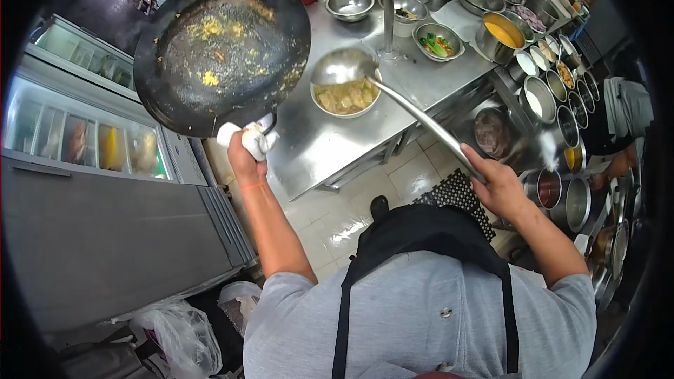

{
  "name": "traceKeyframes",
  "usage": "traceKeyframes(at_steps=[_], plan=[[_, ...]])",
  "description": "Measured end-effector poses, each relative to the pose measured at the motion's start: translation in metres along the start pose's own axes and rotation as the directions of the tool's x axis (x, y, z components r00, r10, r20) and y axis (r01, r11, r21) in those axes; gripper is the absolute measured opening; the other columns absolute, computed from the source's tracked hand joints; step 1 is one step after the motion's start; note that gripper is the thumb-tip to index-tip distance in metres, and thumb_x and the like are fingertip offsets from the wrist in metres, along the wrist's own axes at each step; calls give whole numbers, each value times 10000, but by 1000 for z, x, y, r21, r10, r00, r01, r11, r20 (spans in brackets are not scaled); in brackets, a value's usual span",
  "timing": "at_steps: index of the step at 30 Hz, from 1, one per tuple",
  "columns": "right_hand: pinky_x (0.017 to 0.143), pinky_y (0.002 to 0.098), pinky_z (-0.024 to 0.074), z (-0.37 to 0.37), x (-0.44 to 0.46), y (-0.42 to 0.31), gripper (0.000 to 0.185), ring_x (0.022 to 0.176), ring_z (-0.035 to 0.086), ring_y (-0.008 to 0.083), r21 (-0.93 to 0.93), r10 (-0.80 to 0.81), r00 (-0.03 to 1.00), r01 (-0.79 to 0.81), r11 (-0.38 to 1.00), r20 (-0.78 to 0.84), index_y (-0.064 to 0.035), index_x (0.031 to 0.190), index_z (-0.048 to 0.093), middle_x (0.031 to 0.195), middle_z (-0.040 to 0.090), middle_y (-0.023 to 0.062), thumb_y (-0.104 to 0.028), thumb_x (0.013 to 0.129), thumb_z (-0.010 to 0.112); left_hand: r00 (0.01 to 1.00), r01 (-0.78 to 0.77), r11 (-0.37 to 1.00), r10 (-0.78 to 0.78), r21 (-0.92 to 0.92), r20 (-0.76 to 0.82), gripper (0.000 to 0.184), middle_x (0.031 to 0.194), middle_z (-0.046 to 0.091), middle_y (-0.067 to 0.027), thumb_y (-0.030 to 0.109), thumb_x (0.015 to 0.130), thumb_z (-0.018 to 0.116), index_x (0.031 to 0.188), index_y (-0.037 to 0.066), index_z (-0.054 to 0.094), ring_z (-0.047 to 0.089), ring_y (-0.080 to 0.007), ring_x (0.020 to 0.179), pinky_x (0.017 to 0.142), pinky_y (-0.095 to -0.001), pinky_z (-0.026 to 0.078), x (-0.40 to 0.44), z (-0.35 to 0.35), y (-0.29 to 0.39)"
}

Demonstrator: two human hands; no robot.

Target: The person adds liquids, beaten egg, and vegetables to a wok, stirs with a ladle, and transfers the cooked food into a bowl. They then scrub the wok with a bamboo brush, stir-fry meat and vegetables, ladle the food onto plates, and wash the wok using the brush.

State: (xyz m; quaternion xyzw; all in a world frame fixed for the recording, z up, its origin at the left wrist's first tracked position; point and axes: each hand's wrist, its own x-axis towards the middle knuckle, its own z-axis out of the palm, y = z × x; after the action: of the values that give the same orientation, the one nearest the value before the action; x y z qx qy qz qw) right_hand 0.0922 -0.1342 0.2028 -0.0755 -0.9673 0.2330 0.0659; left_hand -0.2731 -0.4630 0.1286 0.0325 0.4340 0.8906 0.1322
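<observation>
My left hand (247,153) is closed around a white cloth (258,139) wrapped over the handle of a large black wok (175,91). The wok is held up over the left end of the steel counter, with yellow food scraps stuck to its inner surface. In my right hand (500,188), the fingers are wrapped round the long handle of a metal ladle (344,67). The ladle's bowl hangs over a white bowl of yellowish-brown stew (345,100) on the counter and hides the bowl's far part.
A steel post (387,14) rises from the counter (309,158). Behind stand an empty metal bowl (349,4) and a bowl of vegetables (438,43). Several pots and seasoning tins crowd the right, including a pot of orange liquid (504,29). A glass-topped chiller (91,133) stands left.
</observation>
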Motion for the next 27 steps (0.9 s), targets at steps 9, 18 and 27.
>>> traceKeyframes(at_steps=[9,18,27], plan=[[604,365,510,8,-123,-7,595,691,642,318,261,22,933,77,962,-359,-34,1300,457,821,638,157,-24,741,662,978,210,949,-204,237,-50,227,890,620,-173,111,810,461,963,-38,537,633,-304,797,729,-431,539,-235,25,-28],[591,365,518,3,-415,-7,423,676,643,299,121,327,733,-320,940,-596,0,1098,572,840,648,139,3,683,653,631,534,648,-733,543,254,257,772,628,-156,112,752,542,938,-64,563,631,-247,638,528,-329,523,-394,193,-113],[645,381,518,26,-602,-115,380,742,644,339,625,849,-47,-697,350,-527,-35,1106,572,841,638,174,-116,749,671,-203,279,179,-949,944,240,274,829,622,-182,110,736,500,954,-51,545,645,-291,711,639,-392,554,-517,326,-275]])
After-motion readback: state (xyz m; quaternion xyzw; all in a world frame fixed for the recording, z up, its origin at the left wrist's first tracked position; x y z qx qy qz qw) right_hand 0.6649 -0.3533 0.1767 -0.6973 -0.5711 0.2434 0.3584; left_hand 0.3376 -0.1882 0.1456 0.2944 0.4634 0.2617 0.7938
